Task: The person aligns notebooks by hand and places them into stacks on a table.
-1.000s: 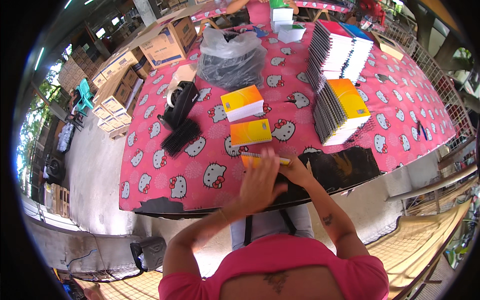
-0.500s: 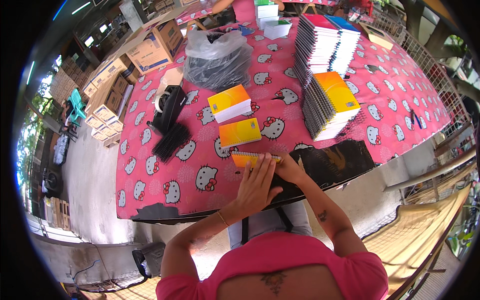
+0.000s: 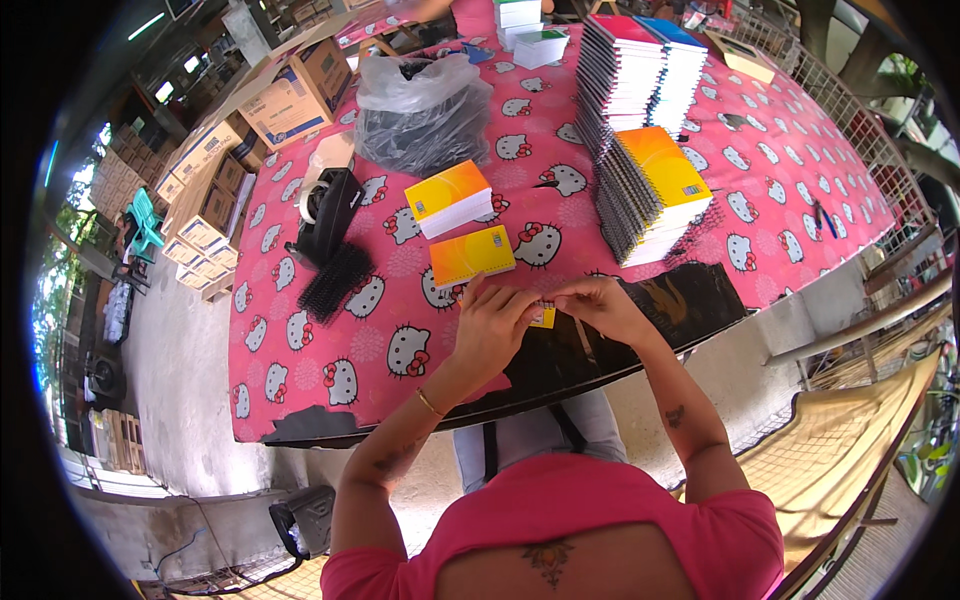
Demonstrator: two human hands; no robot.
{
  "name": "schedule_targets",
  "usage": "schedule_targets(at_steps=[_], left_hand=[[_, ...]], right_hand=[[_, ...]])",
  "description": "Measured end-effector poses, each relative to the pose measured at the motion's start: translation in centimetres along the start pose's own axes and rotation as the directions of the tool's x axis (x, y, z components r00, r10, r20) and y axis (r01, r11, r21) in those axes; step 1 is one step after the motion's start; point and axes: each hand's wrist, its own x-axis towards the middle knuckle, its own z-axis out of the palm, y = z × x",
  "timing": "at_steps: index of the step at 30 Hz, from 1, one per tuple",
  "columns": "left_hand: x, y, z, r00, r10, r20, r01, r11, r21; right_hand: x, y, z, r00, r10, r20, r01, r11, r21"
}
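A small yellow spiral notebook point(image 3: 543, 317) lies at the table's near edge, mostly covered by my hands. My left hand point(image 3: 495, 325) is closed over its left part, fingers bent, thumb by the binding. From the right, my right hand point(image 3: 603, 306) pinches with thumb and fingertips at the notebook's upper edge; what lies between these fingertips is too small to make out. Just beyond my left fingers is a finished-looking yellow-orange spiral notebook point(image 3: 472, 256). Behind that sits a short stack of yellow-covered pads point(image 3: 449, 196) with white page edges.
Black coils point(image 3: 336, 284) lie beside a black tape dispenser point(image 3: 328, 215). A plastic bag of dark contents point(image 3: 424, 118) stands behind. Stacked yellow notebooks point(image 3: 660, 195) and taller red and blue stacks point(image 3: 640, 75) are at right, pliers point(image 3: 825, 221) farther right. Cartons point(image 3: 290, 100) stand left.
My left hand has gone from lying flat along the notebook to bent fingers. My right hand has risen rightward into a pinch at its edge, and the notebook now appears lower between them.
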Motion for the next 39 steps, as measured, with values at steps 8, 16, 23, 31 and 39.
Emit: schedule_targets(at_steps=[8,16,23,31,39], left_hand=[[0.2,0.6,-0.2,1.0,-0.03,-0.007,0.03,0.999,-0.031],[5.1,3.8,-4.0,0.957,-0.235,-0.169,0.194,0.955,-0.226],[21.7,4.0,-4.0,0.942,0.146,-0.304,-0.268,0.872,-0.411],[24.3,2.0,6.2,0.932,0.106,-0.347,-0.119,0.993,-0.016],[8.1,-6.2,-2.8,0.986,0.053,-0.159,-0.063,0.997,-0.055]], right_hand=[[0.6,-2.1,-0.2,0.978,-0.192,0.078,0.206,0.944,-0.259],[-0.9,-10.2,2.9,0.751,-0.488,-0.445,0.222,0.822,-0.525],[0.1,-17.5,-7.4,0.807,-0.238,-0.54,0.261,0.965,-0.035],[2.9,-12.9,-16.9,0.819,-0.434,-0.376,-0.187,0.418,-0.889],[0.1,-12.5,-10.6,0.919,-0.393,-0.022,0.017,0.093,-0.995]])
